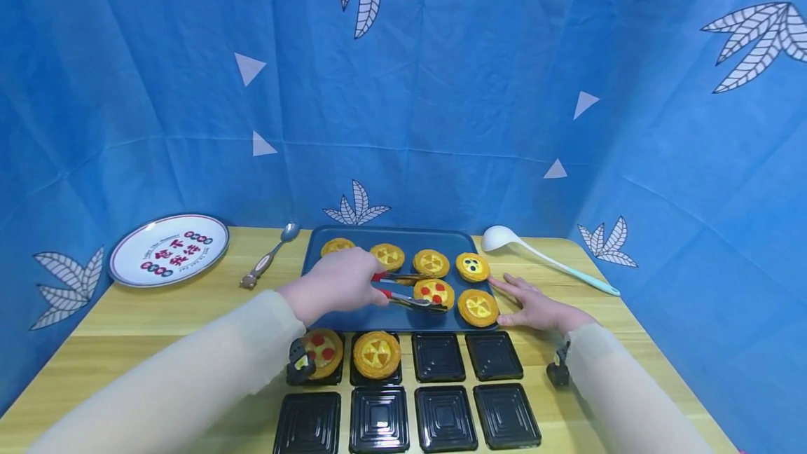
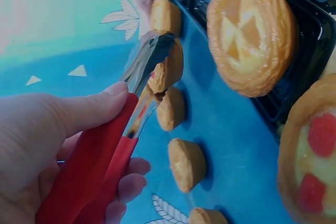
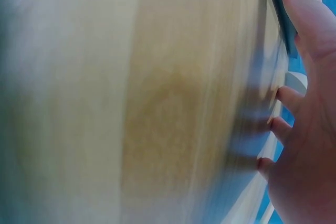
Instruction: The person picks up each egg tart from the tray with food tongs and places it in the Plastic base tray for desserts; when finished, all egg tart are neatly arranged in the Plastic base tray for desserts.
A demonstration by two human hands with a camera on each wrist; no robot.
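Observation:
My left hand (image 1: pixel 343 282) grips red-handled metal tongs (image 2: pixel 100 166), thumb on one handle and fingers curled round the other. The tongs' tips lie on either side of an egg tart with red berries (image 1: pixel 433 293) on the blue tray (image 1: pixel 384 319). At the tray's right edge is my right hand (image 1: pixel 532 303), fingers spread, holding nothing. Its fingertips are close beside a tart with dark berries (image 1: pixel 472 267) and a tart with yellow pieces (image 1: pixel 477 307). Behind the tongs stand more tarts (image 1: pixel 387 256) in a row.
Black square plastic trays (image 1: pixel 438 356) stand in two rows in front; two at the back left hold a yellow-topped tart (image 1: pixel 377 354) and a red-berry tart (image 1: pixel 324 352). A white plate (image 1: pixel 169 251) and a spoon (image 1: pixel 270 256) lie left, a white ladle (image 1: pixel 548 258) right.

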